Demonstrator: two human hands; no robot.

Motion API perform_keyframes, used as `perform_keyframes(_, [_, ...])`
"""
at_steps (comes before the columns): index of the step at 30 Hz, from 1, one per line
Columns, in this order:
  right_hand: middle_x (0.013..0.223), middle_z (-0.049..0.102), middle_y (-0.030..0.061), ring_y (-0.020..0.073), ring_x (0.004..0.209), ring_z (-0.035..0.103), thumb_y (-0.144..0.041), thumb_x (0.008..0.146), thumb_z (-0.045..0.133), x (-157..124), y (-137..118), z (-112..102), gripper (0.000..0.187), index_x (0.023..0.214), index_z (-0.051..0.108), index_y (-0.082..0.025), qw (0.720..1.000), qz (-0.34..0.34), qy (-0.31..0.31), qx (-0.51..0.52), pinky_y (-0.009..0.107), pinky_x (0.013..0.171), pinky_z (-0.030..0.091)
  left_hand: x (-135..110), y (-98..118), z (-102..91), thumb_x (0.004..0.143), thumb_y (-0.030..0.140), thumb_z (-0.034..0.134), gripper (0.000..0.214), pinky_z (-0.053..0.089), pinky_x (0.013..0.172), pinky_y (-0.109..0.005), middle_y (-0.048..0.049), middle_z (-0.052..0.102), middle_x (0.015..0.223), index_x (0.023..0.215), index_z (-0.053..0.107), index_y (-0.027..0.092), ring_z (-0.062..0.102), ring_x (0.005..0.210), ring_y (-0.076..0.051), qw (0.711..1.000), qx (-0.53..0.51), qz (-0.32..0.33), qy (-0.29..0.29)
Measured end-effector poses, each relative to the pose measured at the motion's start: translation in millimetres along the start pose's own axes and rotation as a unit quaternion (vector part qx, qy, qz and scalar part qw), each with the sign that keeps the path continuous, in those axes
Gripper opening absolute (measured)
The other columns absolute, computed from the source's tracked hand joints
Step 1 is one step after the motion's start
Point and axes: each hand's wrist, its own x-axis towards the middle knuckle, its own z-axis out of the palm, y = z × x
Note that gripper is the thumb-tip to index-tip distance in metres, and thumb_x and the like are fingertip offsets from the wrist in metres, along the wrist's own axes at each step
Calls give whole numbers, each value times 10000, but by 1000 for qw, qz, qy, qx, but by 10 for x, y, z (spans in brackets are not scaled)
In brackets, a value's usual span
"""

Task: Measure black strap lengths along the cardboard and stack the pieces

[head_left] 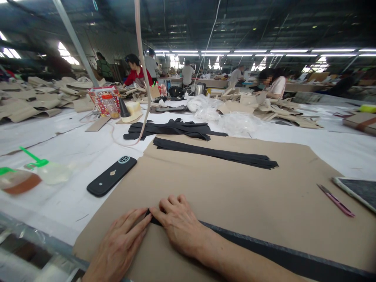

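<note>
A long black fabric strip runs from the lower right across the brown sheet to my hands. Part of it passes behind my right forearm, and a grey edge shows along its upper side. My left hand has its thumb and fingers closed at the strip's left tip, which sticks up slightly between them. Right beside it, my right hand is curled, with the thumb and fingers pressed onto the strip close to that same end. The undersides of both hands are hidden.
A stack of black strips lies ahead, a looser pile behind it. To the left are a black phone and squeeze bottles; to the right, pink-handled snips. A hose hangs down. Several people work farther back.
</note>
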Motion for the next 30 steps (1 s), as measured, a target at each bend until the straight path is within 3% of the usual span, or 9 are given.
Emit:
perform_keyframes(5, [1037, 538, 52, 230, 966, 439, -167, 938, 398, -10, -20, 49, 314, 1243, 439, -229, 1000, -3, -4, -1, 464, 885, 369, -23, -7, -5, 907, 305, 462, 413, 499, 936, -348, -7, 567, 1294, 1318, 475, 336, 540, 1158, -184, 1000, 0, -4, 13])
perform_keyframes(10, [1113, 536, 67, 231, 1105, 411, -147, 956, 360, -25, -45, 91, 376, 1322, 381, -227, 1000, -7, 20, -22, 518, 1030, 278, -18, -63, -53, 905, 327, 468, 419, 512, 923, -330, -28, 515, 1353, 1324, 471, 335, 545, 1164, -186, 1000, -3, 16, 17])
perform_keyframes(14, [1081, 556, 79, 240, 1026, 458, -124, 913, 385, -9, -11, 40, 447, 1351, 339, -204, 1000, -3, 10, -11, 501, 955, 355, 9, -119, -78, 897, 313, 478, 477, 476, 968, -309, -21, 455, 1421, 1370, 419, 297, 493, 1232, -187, 997, 32, 63, 7])
perform_keyframes(18, [1149, 526, 119, 254, 1016, 450, -162, 750, 558, -27, 46, -15, 650, 1348, 306, -120, 1000, 19, 10, 3, 446, 913, 386, 36, -177, -86, 888, 271, 482, 501, 411, 1032, -294, 15, 453, 1426, 1382, 400, 279, 440, 1284, -170, 990, 59, 127, 1])
perform_keyframes(21, [1052, 536, 99, 230, 960, 454, -145, 747, 553, -60, 81, -25, 392, 1129, 466, -135, 1000, 14, 4, -11, 385, 886, 396, 65, -215, -96, 887, 285, 493, 495, 391, 1045, -284, 15, 513, 1376, 1375, 409, 281, 465, 1264, -157, 990, 35, 134, -15])
perform_keyframes(24, [956, 540, 78, 195, 878, 461, -111, 842, 482, -87, 121, -30, 137, 971, 503, -149, 999, -21, 8, -28, 318, 826, 410, 98, -236, -122, 880, 300, 512, 504, 406, 1029, -280, 4, 557, 1333, 1373, 408, 272, 486, 1245, -155, 991, 12, 127, -35])
perform_keyframes(30, [873, 547, 41, 167, 795, 482, -146, 933, 458, -105, 208, -2, 71, 907, 524, -157, 996, -64, 19, -57, 273, 731, 411, 178, -203, -169, 866, 299, 519, 466, 447, 974, -272, -12, 613, 1250, 1326, 454, 258, 542, 1173, -160, 996, -33, 72, -38])
